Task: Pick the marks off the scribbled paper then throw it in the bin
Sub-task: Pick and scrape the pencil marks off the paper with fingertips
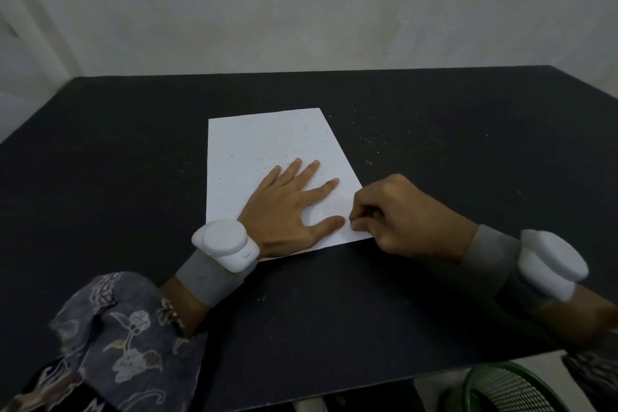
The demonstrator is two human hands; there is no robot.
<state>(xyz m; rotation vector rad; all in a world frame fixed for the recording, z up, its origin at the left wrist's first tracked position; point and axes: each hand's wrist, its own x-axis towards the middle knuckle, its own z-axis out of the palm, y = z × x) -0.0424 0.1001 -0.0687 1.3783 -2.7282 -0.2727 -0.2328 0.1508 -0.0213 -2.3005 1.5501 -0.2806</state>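
A white sheet of paper (pixel 267 144) lies flat on the black table (pixel 133 160), speckled with small dark marks. My left hand (pixel 291 207) rests palm down on the sheet's near half, fingers spread, holding nothing. My right hand (pixel 398 217) sits at the paper's near right corner with thumb and fingertips pinched together at the paper's edge; what lies between them is too small to see. A green mesh bin (pixel 508 388) shows below the table's near edge at the bottom right.
Tiny pale specks are scattered on the table to the right of the paper (pixel 371 140). A pale wall stands behind the table's far edge. White devices are strapped on both wrists over grey bands.
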